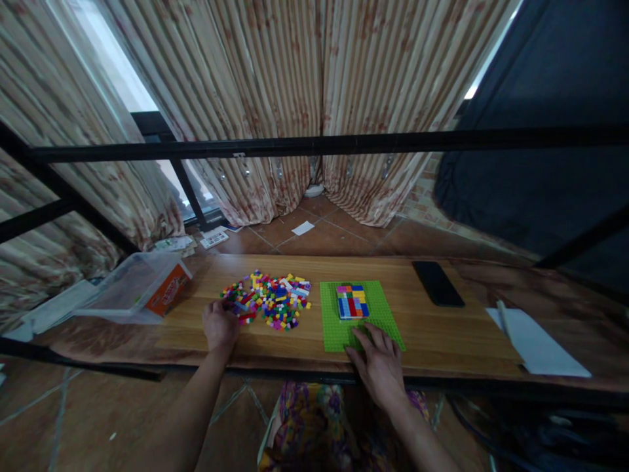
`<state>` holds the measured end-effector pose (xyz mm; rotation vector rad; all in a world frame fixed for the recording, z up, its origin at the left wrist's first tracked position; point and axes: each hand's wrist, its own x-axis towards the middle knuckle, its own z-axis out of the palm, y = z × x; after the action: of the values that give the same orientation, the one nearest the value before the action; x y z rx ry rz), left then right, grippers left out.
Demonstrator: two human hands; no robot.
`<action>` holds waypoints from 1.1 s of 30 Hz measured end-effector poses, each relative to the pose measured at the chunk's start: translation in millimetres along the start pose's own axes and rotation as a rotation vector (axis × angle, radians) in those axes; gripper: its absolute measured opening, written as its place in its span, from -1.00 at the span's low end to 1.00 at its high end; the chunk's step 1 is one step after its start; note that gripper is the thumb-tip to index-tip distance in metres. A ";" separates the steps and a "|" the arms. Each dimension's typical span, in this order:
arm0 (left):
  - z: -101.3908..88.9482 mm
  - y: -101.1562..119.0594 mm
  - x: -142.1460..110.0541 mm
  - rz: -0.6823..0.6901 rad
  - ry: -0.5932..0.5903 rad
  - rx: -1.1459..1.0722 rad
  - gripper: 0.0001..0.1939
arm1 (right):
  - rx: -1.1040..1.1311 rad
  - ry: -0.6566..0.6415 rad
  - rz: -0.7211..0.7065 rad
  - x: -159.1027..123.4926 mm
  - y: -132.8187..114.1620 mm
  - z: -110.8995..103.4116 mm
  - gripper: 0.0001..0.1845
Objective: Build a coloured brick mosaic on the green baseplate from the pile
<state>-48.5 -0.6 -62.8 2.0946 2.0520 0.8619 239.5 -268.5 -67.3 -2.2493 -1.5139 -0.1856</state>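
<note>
A green baseplate (339, 337) lies on the wooden table, carrying a compact block of multicoloured toy bricks (352, 303) near its upper middle. My right hand (381, 364) rests over the plate's near right part, just below that block. Its thumb and fingers are apart, and nothing shows in them. To the left, a pile of loose coloured bricks (280, 295) is spread over the tabletop. At the pile's left edge is my left hand (219, 328), next to dark and red bricks. Its fingers are mostly hidden, so I cannot see whether they hold a brick.
A clear plastic bin (122, 288) with an orange label lies at the table's left end. A black phone (438, 283) is on the right of the wooden board (417, 347). Farther right are white paper (545, 344) and a pen-like stick. A dark metal bar (314, 145) crosses beyond the table.
</note>
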 end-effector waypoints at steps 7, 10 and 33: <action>-2.6 4.5 -1.4 0.005 -0.006 -0.022 -0.66 | 0.004 0.000 0.011 1.8 -7.0 -4.3 -0.64; -2.6 4.8 -2.1 -0.004 -0.007 -0.036 -0.66 | 0.069 0.021 0.000 5.0 -23.2 -5.6 -0.69; 0.4 5.7 -6.7 0.003 0.024 -0.054 -0.66 | 0.274 -0.232 -0.190 163.3 -125.8 47.5 -0.75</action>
<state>-42.8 -7.3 -62.8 2.0700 2.0138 0.9370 184.3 -69.5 -21.5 -1.9633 -1.7533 0.2240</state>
